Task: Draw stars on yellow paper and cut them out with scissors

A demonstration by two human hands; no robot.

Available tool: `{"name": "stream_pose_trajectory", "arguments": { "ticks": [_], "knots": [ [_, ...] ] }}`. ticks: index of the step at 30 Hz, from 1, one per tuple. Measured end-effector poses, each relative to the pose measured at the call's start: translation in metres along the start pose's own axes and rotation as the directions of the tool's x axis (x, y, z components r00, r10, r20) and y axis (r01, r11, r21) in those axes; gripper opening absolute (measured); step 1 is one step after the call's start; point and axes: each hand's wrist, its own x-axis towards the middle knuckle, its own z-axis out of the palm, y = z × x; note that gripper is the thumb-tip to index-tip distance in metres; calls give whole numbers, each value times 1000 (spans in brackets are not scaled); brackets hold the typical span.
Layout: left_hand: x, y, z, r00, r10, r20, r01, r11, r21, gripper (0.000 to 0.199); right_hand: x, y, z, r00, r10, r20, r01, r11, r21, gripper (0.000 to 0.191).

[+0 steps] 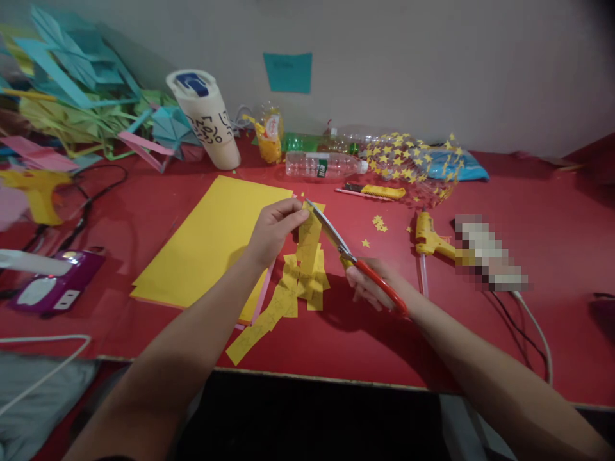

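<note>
My left hand (277, 229) pinches the top of a yellow paper strip (310, 240) with faint drawn star outlines. My right hand (372, 285) is closed around the red handles of a pair of scissors (348, 250). The blade tips touch or nearly touch the strip's upper edge, beside my left fingertips. Below it, several more yellow paper strips (281, 304) lie overlapping on the red table (346, 346), some with stars drawn on them. To the right is a small pile of cut paper stars (379, 223), with a loose star (366, 243) nearby.
A stack of yellow paper (211, 243) lies left of the strips. Behind stand a white tumbler (206, 121), plastic bottles (321, 165) and a yellow cutter (384, 191). Glue guns (427, 234) lie on both sides. Folded paper shapes (91, 89) fill the back left.
</note>
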Motion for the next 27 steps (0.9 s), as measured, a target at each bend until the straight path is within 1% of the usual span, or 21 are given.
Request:
{"name": "stream_pose_trajectory", "arguments": {
  "ticks": [3, 6, 8, 9, 10, 11, 12, 14, 16, 18, 20, 21, 23, 25, 27],
  "knots": [
    [0, 0, 0, 1000, -1, -3, 1, 1000, -18, 21, 0, -2, 1, 1000, 5, -29, -5, 1000, 0, 57],
    [-1, 2, 1, 1000, -12, -4, 12, 1000, -1, 21, 0, -4, 1, 998, 3, -65, -2, 1000, 20, 56],
    [-2, 5, 2, 997, -58, 56, 56, 998, 41, 22, 0, -4, 1, 996, -9, -92, 12, 999, 37, 55],
    [-3, 7, 3, 988, -102, 117, 94, 993, 74, 22, 1, -3, 1, 994, -23, -107, 29, 998, 51, 54],
    [-4, 8, 5, 968, -161, 191, 140, 983, 117, 22, 2, -2, 0, 991, -42, -125, 51, 996, 69, 54],
    [-6, 10, 7, 936, -224, 271, 184, 969, 165, 22, 3, -1, 0, 988, -61, -145, 74, 993, 87, 52],
    [-8, 12, 10, 894, -282, 349, 218, 953, 211, 22, 4, 0, 0, 983, -75, -165, 93, 990, 103, 51],
    [-12, 13, 16, 812, -361, 459, 258, 927, 272, 23, 6, 2, -2, 977, -84, -195, 109, 986, 124, 47],
    [-17, 12, 23, 742, -414, 528, 302, 909, 289, 21, 7, 3, -3, 978, -73, -195, 101, 985, 137, 42],
    [-22, 9, 28, 689, -458, 562, 357, 889, 287, 18, 6, 2, -4, 987, -56, -152, 76, 989, 128, 37],
    [-25, 5, 31, 659, -506, 557, 431, 861, 272, 12, 5, 1, -5, 993, -44, -108, 54, 993, 100, 32],
    [-25, 3, 31, 650, -513, 561, 454, 854, 254, 11, 5, 0, -5, 994, -42, -100, 51, 995, 91, 30],
    [-23, 2, 29, 656, -490, 574, 478, 858, 187, 19, 4, 0, -5, 992, -56, -115, 68, 992, 103, 27],
    [-20, 1, 25, 686, -440, 579, 488, 869, 82, 29, 5, 1, -6, 984, -93, -151, 116, 981, 154, 24],
    [-17, 0, 21, 720, -413, 558, 505, 863, -13, 29, 7, 2, -6, 968, -159, -195, 203, 951, 233, 23]
  ]
}}
